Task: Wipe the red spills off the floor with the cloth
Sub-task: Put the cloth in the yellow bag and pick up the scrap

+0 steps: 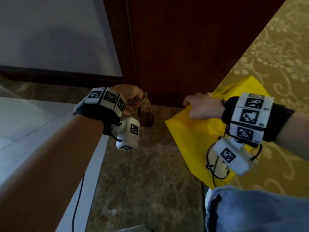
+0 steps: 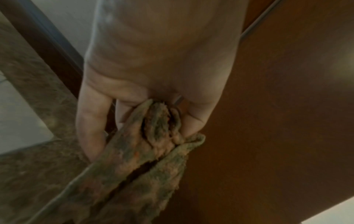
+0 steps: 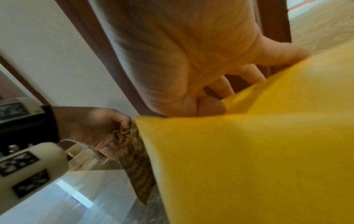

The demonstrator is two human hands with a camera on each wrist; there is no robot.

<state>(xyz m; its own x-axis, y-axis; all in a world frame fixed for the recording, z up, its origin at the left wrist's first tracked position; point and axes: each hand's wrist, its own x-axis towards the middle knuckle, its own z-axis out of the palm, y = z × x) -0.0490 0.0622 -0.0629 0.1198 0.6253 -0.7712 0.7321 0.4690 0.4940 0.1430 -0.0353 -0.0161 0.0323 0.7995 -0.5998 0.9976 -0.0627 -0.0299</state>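
A mottled green-brown cloth (image 1: 145,111) hangs from my left hand (image 1: 133,97), held bunched in the curled fingers above the floor near the door's foot. The left wrist view shows the fingers (image 2: 91,121) clamped round the cloth (image 2: 134,166), which trails downward. My right hand (image 1: 199,106) grips the top edge of a yellow bag (image 1: 192,139) with a cartoon print, held upright to the right of the cloth. In the right wrist view the yellow bag (image 3: 249,151) fills the frame, with the cloth (image 3: 138,166) and left hand (image 3: 91,128) beyond it. No red spill shows in any view.
A dark red-brown wooden door (image 1: 184,47) stands straight ahead, with a white wall and dark skirting (image 1: 58,76) to its left. Brown marble floor strip (image 1: 142,181) runs beneath, pale tiles (image 1: 33,123) to the left, patterned gold carpet (image 1: 275,56) at right. My jeans-clad knee (image 1: 250,211) is at bottom right.
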